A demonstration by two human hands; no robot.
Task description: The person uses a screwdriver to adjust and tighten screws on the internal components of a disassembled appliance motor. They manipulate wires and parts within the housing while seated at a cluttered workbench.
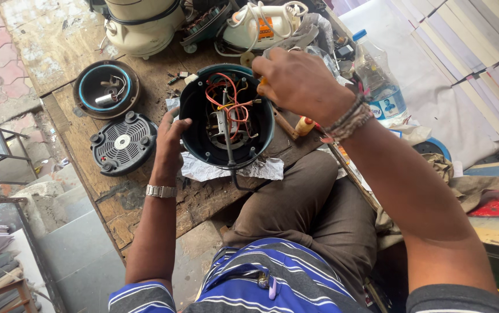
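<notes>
A round black appliance base (203, 145) lies open side up on a wooden bench, its red and orange wires (229, 104) and motor parts exposed. My left hand (171, 142) grips its left rim. My right hand (298, 81) is over its upper right edge, fingers closed on what looks like a small tool with a yellow handle, mostly hidden by the hand. A black cord (229, 145) runs down across the inside of the base. Crumpled white paper (226, 169) lies under it.
Left of the base sit a black vented bottom cover (123, 143) and a round housing with a blue ring (105, 88). Behind stand a cream appliance body (142, 26), a white iron (255, 26) and a plastic water bottle (380, 81). A yellow-handled screwdriver (302, 124) lies at right.
</notes>
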